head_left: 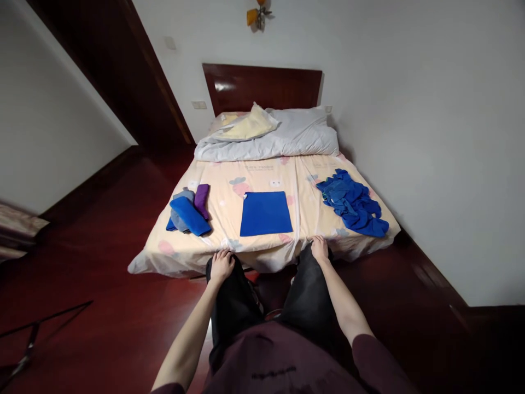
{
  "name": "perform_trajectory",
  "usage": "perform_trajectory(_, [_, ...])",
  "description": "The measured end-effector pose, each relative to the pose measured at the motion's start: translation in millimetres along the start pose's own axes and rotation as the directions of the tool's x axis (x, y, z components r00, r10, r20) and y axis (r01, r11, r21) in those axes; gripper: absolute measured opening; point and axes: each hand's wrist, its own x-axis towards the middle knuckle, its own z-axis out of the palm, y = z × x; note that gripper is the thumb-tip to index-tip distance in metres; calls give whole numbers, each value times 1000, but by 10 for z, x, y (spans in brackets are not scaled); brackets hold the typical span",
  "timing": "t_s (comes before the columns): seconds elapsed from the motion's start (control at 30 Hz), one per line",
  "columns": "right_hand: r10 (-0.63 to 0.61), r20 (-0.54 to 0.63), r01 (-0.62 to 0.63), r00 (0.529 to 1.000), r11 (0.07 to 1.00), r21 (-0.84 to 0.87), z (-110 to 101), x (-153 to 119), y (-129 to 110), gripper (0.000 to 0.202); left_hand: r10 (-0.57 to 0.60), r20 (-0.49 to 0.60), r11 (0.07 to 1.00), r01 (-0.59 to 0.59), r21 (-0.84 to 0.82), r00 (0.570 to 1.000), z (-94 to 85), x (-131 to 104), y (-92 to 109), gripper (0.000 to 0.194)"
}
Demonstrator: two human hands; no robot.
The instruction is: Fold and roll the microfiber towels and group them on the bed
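My left hand point(222, 265) rests on my left knee, fingers spread over the dark trousers. On my right knee lies my right hand point(320, 248), its fingers loosely apart and holding nothing. Between and beyond them, a blue cloth point(266, 214) is spread as a flat square near the bed's front edge, with a small white tag at its upper left corner. Rolled or folded cloths lie to the left: a blue one point(191, 216) on top of grey ones, and a purple one point(202, 201) beside them. A crumpled heap of blue cloths point(355, 205) is at the right.
The bed point(221, 180) has a patterned sheet. A rumpled white quilt point(303, 134) and a pale yellow cloth point(252, 125) lie near the headboard point(266, 87). A black metal stand point(33, 336) is on the floor at the lower left. Walls flank both sides.
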Motion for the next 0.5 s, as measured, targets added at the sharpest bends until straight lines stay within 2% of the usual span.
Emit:
perform_trajectory(0.13, [-56, 47, 54, 997, 997, 52, 25, -6, -120, 37, -7, 14, 998, 8, -61, 1000, -116, -22, 85, 41])
perform_trajectory(0.27, [-121, 133, 106, 984, 987, 118, 98, 77, -203, 32, -45, 20, 994, 46, -95, 999, -109, 13, 137, 44])
perform_trajectory(0.4, [-67, 220, 14, 973, 972, 233, 168, 209, -207, 24, -44, 38, 992, 48, -117, 998, -27, 136, 185, 44])
perform_trajectory(0.5, [-55, 247, -14, 967, 963, 268, 242, 314, -194, 25, -62, 65, 985, 72, -155, 996, 34, 279, 267, 52])
